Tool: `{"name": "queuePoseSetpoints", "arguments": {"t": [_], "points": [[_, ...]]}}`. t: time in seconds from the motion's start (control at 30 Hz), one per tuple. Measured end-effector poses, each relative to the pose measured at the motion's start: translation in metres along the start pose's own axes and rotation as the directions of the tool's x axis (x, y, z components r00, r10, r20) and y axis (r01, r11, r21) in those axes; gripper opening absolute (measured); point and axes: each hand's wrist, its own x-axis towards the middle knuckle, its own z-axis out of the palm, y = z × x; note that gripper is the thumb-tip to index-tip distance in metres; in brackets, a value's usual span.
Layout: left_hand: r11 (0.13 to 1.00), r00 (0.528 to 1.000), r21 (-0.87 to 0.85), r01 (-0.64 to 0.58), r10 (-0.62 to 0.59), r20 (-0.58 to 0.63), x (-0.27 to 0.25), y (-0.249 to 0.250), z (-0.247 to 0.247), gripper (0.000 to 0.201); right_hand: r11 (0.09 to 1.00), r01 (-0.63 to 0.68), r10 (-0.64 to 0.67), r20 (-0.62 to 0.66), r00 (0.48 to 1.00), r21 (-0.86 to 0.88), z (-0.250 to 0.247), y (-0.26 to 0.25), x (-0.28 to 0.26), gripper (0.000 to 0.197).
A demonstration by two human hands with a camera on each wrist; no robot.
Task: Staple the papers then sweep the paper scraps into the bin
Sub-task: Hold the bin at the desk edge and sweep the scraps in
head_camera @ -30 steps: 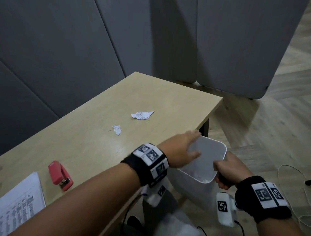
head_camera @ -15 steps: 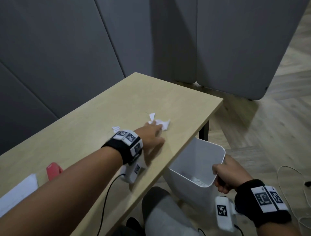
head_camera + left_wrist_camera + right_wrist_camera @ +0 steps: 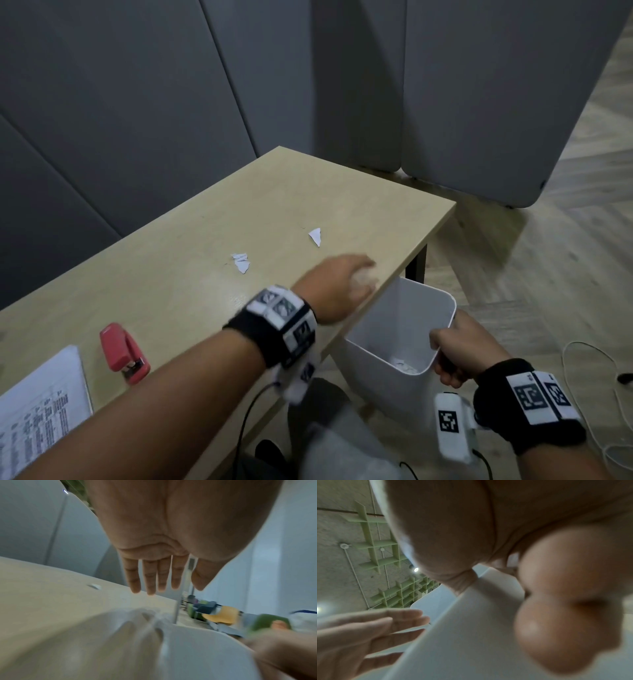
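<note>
Scraps of paper are lying in two places on the table (image 3: 191, 240): one torn scrap (image 3: 241, 263) mid-table and a second, triangular scrap (image 3: 315, 236) nearer the far end, both well back from the near edge. A blurred white wad (image 3: 365, 278) is sitting right at that near edge under your left hand (image 3: 337, 287); how many pieces it holds cannot be told. Your left hand is lying with fingers (image 3: 150, 580) straight and together, palm toward the tabletop, gripping nothing. The wrist view is showing crumpled white paper (image 3: 137, 620) between the palm and the edge.

You are holding one white bin (image 3: 397, 346) just below and beside the table's near edge, its open mouth tucked against the edge under your left hand. Your right hand (image 3: 462, 349) is gripping the bin's near corner, thumb over the rim and fingers curled on the outer wall. A few scraps (image 3: 404, 366) are lying at the bin's bottom.

One red stapler (image 3: 124, 353) is resting near the table's near edge to the left, just beside one stack of printed papers (image 3: 41, 407), which is reaching the frame's left border. Open tabletop is stretching between the stapler and your left hand. Grey panels (image 3: 137, 102) are standing along the table's far side.
</note>
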Motion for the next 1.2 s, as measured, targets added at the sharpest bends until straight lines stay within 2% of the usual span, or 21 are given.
{"name": "queuePoseSetpoints", "arguments": {"t": [0.07, 0.17, 0.27, 0.37, 0.5, 0.57, 0.6, 0.7, 0.8, 0.9, 1.0, 1.1, 1.17, 1.2], "points": [[0.987, 0.986, 0.057, 0.149, -0.145, -0.078, 0.025, -0.027, -0.020, 0.057, 1.000, 0.007, -0.007, 0.001, 1.000, 0.013, 0.001, 0.000, -0.001, 0.033], [0.910, 0.914, 0.098, 0.403, -0.395, -0.095, 0.055, -0.068, -0.047, 0.069, 1.000, 0.013, -0.013, 0.003, 1.000, 0.028, 0.002, 0.000, -0.002, 0.037], [0.842, 0.864, 0.207, 0.499, -0.501, -0.045, 0.072, -0.095, -0.056, 0.073, 0.999, 0.012, -0.012, 0.002, 1.000, 0.039, 0.002, 0.002, -0.001, 0.039], [0.826, 0.871, 0.310, 0.470, -0.492, -0.009, 0.087, -0.102, -0.050, 0.067, 0.999, 0.018, -0.019, 0.007, 1.000, 0.049, 0.003, 0.001, -0.001, 0.037], [0.858, 0.891, 0.311, 0.408, -0.449, 0.070, 0.097, -0.093, -0.034, 0.046, 0.998, 0.012, -0.012, 0.006, 1.000, 0.064, 0.004, -0.002, 0.002, 0.032], [0.882, 0.915, 0.317, 0.349, -0.393, 0.086, 0.094, -0.087, -0.028, 0.036, 0.997, 0.005, -0.004, -0.001, 1.000, 0.076, 0.004, -0.003, 0.003, 0.028], [0.897, 0.923, 0.317, 0.310, -0.363, 0.125, 0.089, -0.081, -0.026, 0.038, 0.997, 0.004, -0.004, -0.004, 1.000, 0.079, 0.004, -0.004, 0.004, 0.028], [0.930, 0.910, 0.323, 0.175, -0.278, 0.309, 0.062, -0.047, -0.012, 0.070, 0.997, 0.006, -0.006, -0.011, 1.000, 0.075, 0.003, -0.004, 0.006, 0.033], [0.951, 0.914, 0.308, 0.001, -0.126, 0.385, 0.023, -0.009, 0.010, 0.074, 0.997, 0.010, -0.010, -0.007, 1.000, 0.073, 0.004, -0.005, 0.009, 0.038], [0.969, 0.905, 0.226, -0.098, -0.008, 0.425, -0.010, 0.022, 0.029, 0.073, 0.998, 0.017, -0.017, -0.005, 1.000, 0.055, 0.005, -0.007, 0.009, 0.030], [0.991, 0.909, 0.096, -0.095, 0.047, 0.413, -0.023, 0.035, 0.036, 0.072, 0.999, 0.025, -0.025, -0.002, 1.000, 0.038, 0.006, -0.009, 0.007, 0.023], [0.998, 0.960, 0.027, -0.050, 0.041, 0.276, -0.018, 0.024, 0.018, 0.068, 0.999, 0.027, -0.027, -0.003, 1.000, 0.018, 0.009, -0.009, 0.005, 0.023], [0.997, 0.989, 0.047, 0.055, -0.061, 0.135, -0.009, 0.003, -0.005, 0.067, 1.000, 0.027, -0.027, -0.003, 1.000, 0.014, 0.011, -0.009, 0.003, 0.023], [0.988, 0.987, 0.060, 0.144, -0.148, 0.068, -0.004, -0.012, -0.018, 0.068, 1.000, 0.028, -0.028, -0.002, 1.000, 0.013, 0.012, -0.009, 0.002, 0.023]]}}
